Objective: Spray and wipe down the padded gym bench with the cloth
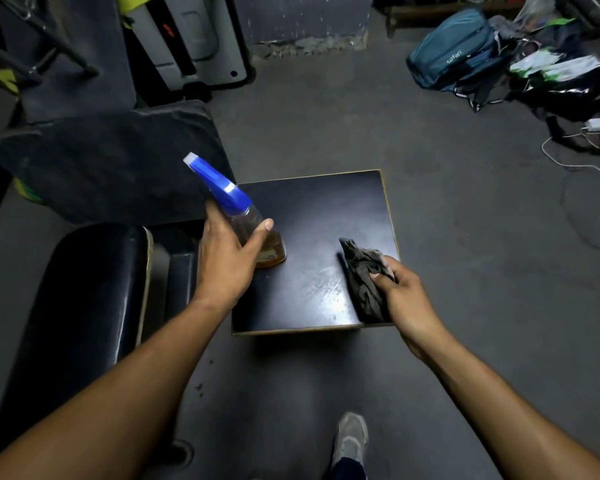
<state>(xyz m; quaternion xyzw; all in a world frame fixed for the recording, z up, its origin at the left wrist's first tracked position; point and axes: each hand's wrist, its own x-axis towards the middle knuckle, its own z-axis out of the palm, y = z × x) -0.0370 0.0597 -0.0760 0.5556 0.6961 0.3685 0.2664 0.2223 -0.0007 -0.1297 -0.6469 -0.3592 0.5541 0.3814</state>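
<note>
Progress looks partial: the flat black bench (326, 216) shows wet streaks near its 5 o'clock corner. Left hand (226, 258) grips the spray bottle (253, 230) standing at 9 o'clock; right hand (400, 292) clutches the cloth (362, 282) there, wiping unfinished.

Spray bottle (243, 220): clear body, blue trigger head, white nozzle tip, amber liquid. Cloth (364, 282): dark grey. Pad (312, 251): glossy black, tan edge. Backpack (454, 50): teal, white lettering. Shoe (351, 441): grey.

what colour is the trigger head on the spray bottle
Blue with a white nozzle tip, on the spray bottle in the left hand; head view.
</note>
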